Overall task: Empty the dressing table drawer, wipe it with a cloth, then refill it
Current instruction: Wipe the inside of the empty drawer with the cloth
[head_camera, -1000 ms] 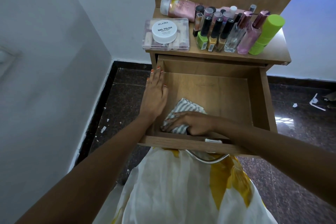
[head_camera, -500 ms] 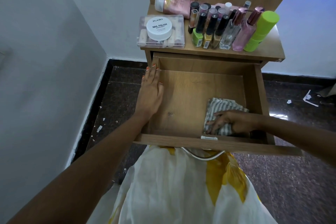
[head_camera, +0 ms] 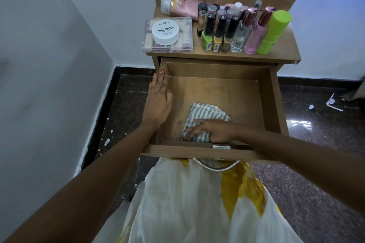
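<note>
**Two grips, one emptied drawer: wiping stage, hazards listed**

Item 1. Light-brown wooden drawer [head_camera: 273, 104], pulled well out from under the dressing-table bench [head_camera: 284, 49]. It holds nothing but the cloth, so emptying looks done and refilling has not begun.

Item 2. Grey-and-white striped cloth [head_camera: 205, 113], crumpled, lying on the drawer floor near the front wall, slightly left of centre.

Item 3. Right grip [head_camera: 213, 131]: fingers spread apart and fairly straight, pressing down on the near half of the cloth, not closed around it.

Item 4. Left grip [head_camera: 159, 102]: fingers straight and together, laid flat along the top of the drawer's left wall, bracing it.

Item 5. Removed stock on the bench: a clear plastic box [head_camera: 185, 45] with a white round tub [head_camera: 165, 32] on top, a row of slim nail-polish bottles [head_camera: 217, 31], a tall pink glass bottle [head_camera: 254, 35] and a lime-green cylinder [head_camera: 274, 31], all packed closely together.

Hazards, as judged:
- The far corners look unreached; short strokes at the front would leave dust there.
- Under flat fingers alone the cloth may bunch or slip rather than wipe.
- Downward weight from both grips on a drawer this far extended could strain its runners or tip it.
- A reach towards the drawer's back, or hasty refilling, could topple the crowded upright bottles, glass included.
</note>
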A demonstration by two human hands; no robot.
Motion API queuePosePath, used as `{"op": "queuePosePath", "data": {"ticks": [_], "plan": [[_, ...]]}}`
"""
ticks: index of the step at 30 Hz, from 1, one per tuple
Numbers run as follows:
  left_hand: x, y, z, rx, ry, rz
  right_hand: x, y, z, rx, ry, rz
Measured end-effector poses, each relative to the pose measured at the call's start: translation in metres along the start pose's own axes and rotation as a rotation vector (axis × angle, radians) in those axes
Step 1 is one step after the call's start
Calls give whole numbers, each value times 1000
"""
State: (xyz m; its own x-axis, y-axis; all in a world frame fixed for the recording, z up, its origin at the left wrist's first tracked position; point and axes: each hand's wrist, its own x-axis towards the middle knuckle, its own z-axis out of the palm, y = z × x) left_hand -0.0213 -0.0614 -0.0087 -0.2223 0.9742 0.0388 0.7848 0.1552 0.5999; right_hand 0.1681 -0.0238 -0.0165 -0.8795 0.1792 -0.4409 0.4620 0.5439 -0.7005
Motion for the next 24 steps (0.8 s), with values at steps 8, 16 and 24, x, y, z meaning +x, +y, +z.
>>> {"op": "queuePosePath", "data": {"ticks": [8,16,24], "plan": [[-2,2,0,-19,9,-13,-50,21,-2,115,-38,83],[1,1,1,-17,16,3,-39,28,3,-152,28,-2],[0,1,1,-3,11,1,4,33,-9,-541,317,365]]}}
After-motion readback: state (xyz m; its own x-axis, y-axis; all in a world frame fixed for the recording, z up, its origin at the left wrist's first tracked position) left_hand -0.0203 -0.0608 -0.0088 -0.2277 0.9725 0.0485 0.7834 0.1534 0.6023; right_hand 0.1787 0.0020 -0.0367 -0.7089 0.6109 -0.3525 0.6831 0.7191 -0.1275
